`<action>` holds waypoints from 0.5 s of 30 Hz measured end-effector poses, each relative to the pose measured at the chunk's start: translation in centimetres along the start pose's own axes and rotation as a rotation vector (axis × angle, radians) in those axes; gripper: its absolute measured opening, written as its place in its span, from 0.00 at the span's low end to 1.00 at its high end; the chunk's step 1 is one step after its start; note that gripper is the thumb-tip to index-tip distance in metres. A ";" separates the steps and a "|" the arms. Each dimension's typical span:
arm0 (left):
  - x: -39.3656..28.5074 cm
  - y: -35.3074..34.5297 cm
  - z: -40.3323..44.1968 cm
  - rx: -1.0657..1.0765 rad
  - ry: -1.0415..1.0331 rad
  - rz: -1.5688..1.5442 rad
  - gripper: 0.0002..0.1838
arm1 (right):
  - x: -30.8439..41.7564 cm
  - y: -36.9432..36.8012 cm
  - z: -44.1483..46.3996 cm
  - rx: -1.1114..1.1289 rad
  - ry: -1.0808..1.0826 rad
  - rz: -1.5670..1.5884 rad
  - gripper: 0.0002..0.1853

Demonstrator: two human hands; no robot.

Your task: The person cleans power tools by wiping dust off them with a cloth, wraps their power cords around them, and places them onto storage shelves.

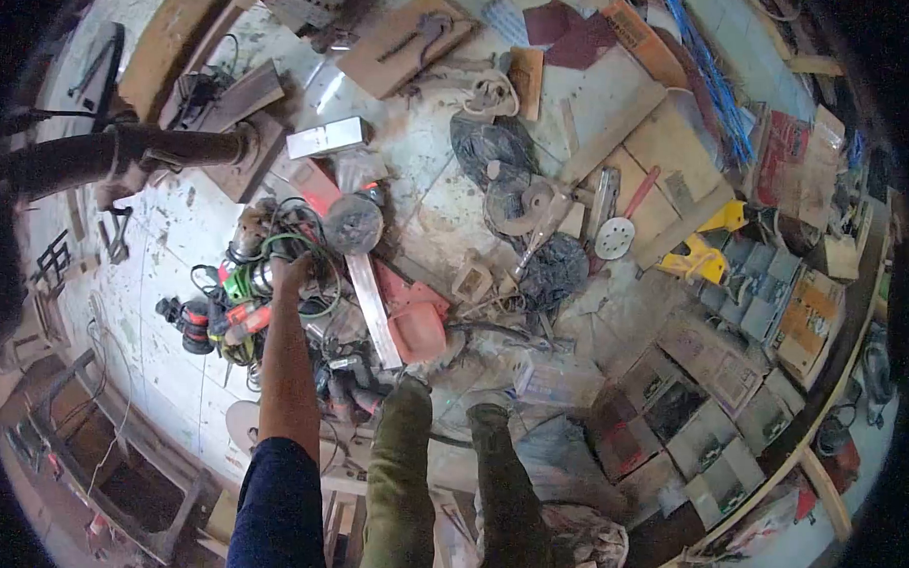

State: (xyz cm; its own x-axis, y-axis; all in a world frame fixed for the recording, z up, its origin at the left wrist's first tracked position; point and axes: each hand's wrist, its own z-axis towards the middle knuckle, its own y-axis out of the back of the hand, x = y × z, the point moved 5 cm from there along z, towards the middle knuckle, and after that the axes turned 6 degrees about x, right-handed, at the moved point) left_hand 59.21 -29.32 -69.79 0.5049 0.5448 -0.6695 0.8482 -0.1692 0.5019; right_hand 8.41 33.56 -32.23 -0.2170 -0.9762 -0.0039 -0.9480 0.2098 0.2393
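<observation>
My left hand [293,270] reaches down from a dark blue sleeve into a heap of power tools and cords on the floor. Its fingers look closed among the cords, but what they hold is partly hidden. Right beside it lies a green power tool [242,283], with a green cord [321,247] looping around the hand. An orange tool [248,322] and a black-and-red tool [195,325] lie just left of the forearm. To the right are a round grey disc [353,223] and a long pale metal bar [373,311]. My right hand is out of view.
My legs [400,482] stand at the lower middle. A pinkish plastic tray [417,331] lies ahead of them. A sanding pad with a red handle [614,238], yellow pieces [698,260] and grey cases [675,407] lie rightward. A dark limb [169,146], apparently another person's, extends from the left.
</observation>
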 end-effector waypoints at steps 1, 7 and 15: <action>0.8 0.0 0.0 -0.019 -0.009 -0.026 0.22 | -0.7 -0.3 -0.1 -0.001 -0.019 0.007 0.21; 1.1 1.0 -3.0 -0.014 0.348 -0.388 0.12 | -1.8 -1.7 -1.2 0.015 0.001 0.060 0.20; -3.2 5.7 -11.9 0.086 0.502 -0.447 0.08 | 0.5 -1.0 0.0 0.069 0.293 0.218 0.19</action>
State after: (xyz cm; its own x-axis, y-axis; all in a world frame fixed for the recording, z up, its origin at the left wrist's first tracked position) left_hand 60.55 -22.21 -58.24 -0.0158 0.8895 -0.4567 0.9784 0.1078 0.1761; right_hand 9.27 32.88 -32.48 -0.3494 -0.8803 0.3210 -0.9023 0.4084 0.1378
